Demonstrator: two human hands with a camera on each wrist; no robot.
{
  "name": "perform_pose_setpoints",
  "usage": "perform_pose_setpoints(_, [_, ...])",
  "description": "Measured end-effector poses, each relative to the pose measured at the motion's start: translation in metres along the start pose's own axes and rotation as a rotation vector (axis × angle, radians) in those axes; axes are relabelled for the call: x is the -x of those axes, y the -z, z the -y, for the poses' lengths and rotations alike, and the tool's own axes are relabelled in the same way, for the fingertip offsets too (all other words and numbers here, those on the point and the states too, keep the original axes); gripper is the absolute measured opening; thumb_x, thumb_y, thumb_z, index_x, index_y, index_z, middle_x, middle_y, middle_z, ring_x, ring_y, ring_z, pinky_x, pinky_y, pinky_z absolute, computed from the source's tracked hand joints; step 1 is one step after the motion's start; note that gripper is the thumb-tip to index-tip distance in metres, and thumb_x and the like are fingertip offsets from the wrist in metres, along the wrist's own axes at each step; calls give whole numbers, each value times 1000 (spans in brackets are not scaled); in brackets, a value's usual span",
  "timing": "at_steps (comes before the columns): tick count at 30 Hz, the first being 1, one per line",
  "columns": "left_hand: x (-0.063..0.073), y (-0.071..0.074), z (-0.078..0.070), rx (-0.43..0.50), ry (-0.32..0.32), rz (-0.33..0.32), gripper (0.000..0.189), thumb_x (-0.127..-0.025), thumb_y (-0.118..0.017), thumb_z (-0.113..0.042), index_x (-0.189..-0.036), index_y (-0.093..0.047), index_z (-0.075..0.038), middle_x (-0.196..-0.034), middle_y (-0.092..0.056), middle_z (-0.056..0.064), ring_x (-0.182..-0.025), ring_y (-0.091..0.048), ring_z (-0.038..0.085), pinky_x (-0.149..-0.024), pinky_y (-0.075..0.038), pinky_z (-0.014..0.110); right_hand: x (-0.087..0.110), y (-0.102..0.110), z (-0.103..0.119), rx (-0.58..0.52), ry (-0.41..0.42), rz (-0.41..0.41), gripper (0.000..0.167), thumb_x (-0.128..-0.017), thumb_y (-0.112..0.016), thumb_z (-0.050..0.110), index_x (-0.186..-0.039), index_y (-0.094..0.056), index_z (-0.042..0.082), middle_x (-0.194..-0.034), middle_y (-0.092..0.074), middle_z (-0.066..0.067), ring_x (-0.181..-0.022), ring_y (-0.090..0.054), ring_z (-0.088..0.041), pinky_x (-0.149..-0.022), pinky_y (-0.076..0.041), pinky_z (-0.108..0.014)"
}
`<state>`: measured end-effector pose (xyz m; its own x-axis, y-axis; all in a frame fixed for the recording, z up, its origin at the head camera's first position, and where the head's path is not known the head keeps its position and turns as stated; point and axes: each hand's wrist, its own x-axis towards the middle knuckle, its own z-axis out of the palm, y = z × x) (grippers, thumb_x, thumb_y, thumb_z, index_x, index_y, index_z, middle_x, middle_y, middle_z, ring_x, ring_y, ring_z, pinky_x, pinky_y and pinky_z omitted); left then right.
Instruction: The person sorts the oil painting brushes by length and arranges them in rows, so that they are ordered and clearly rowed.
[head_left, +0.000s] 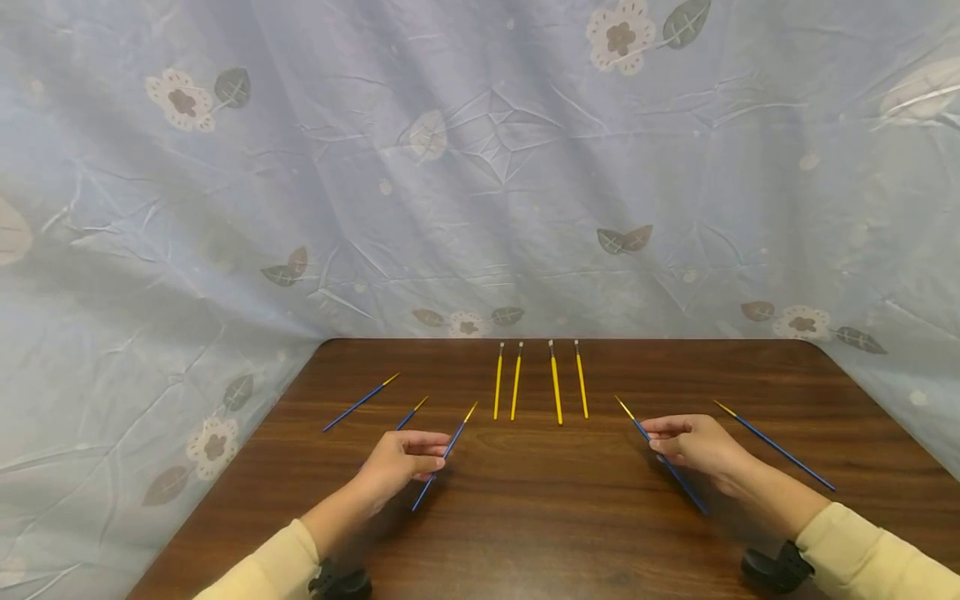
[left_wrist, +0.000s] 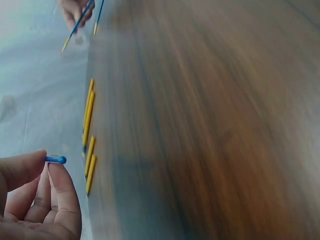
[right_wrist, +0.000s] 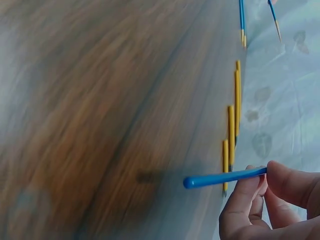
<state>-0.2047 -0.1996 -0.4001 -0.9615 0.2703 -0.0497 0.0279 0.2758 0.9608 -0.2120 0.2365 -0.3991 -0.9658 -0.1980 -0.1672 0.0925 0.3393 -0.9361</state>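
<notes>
My left hand (head_left: 405,462) pinches a blue paintbrush (head_left: 460,431) between thumb and fingers, its gold ferrule and tip pointing up and away; in the left wrist view the blue handle end (left_wrist: 56,159) pokes out past the thumb. On the other side, my right hand (head_left: 693,442) pinches a second blue paintbrush (head_left: 678,479), tip leaning to the far left. The right wrist view shows its rounded blue handle (right_wrist: 220,178) held above the tabletop. Behind the left hand lies another blue paintbrush (head_left: 411,414), partly hidden by that hand.
Several yellow paintbrushes (head_left: 557,387) lie side by side at the table's far middle, bristles toward the back edge. One blue paintbrush (head_left: 360,403) rests at the far left, another (head_left: 780,450) at the right. A floral curtain (head_left: 495,167) hangs behind the brown table (head_left: 525,533).
</notes>
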Motion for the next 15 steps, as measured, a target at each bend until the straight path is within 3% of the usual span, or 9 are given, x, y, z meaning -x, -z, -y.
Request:
perform_pose_setpoints(6, [-5, -24, -7, 81, -6, 42, 38, -87, -68, 1, -123, -60, 9, -111, -65, 22, -93, -66, 27, -75, -57, 35, 1, -13, 5, -63, -21, 23, 43, -93, -60, 0, -131, -49, -15, -119, -59, -20, -98, -60, -21, -79, -55, -31])
perform_pose_setpoints(10, [-8, -40, -10, 147, 24, 59, 42, -86, -69, 1, -126, -59, 8, -111, -64, 19, -89, -65, 22, -75, -57, 35, 3, -21, 9, -78, -17, 47, 44, -93, -60, 1, -132, -48, -15, -125, -57, -23, -101, -59, -23, -81, -55, -34])
perform_pose_setpoints(15, [-12, -58, -12, 223, 53, 68, 44, -86, -69, 1, -128, -57, 7, -111, -63, 18, -92, -65, 23, -76, -57, 33, 2, -29, 14, -118, -25, 54, 44, -92, -62, 1, -132, -49, -14, -128, -56, -22, -101, -58, -22, -79, -55, -34])
